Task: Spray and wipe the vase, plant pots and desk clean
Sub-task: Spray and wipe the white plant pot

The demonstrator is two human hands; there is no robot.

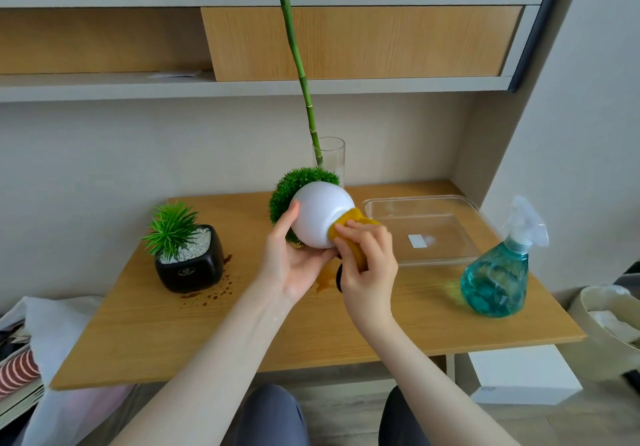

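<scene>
White round pot (320, 219) is lifted off the desk (346, 321), tipped away from me so its green ball plant (294, 186) points to the far side. My left hand (294, 265) cradles it from below, thumb up its left side, fingers curled under. My right hand (369, 265) pinches a yellow cloth (356, 231) and presses it on the pot's right underside. Under the hands I see a brown spill (325, 281) on the wood, plus something dark I can't make out. Left: black square pot (192, 265) with spiky plant and white pebbles, brown splatter (211, 293) just beside it. Far centre: glass vase (330, 158) holding a tall green stalk (299, 75). Right: clear plastic tray (429, 231); near right, spray bottle (498, 272) of blue liquid, upright.
</scene>
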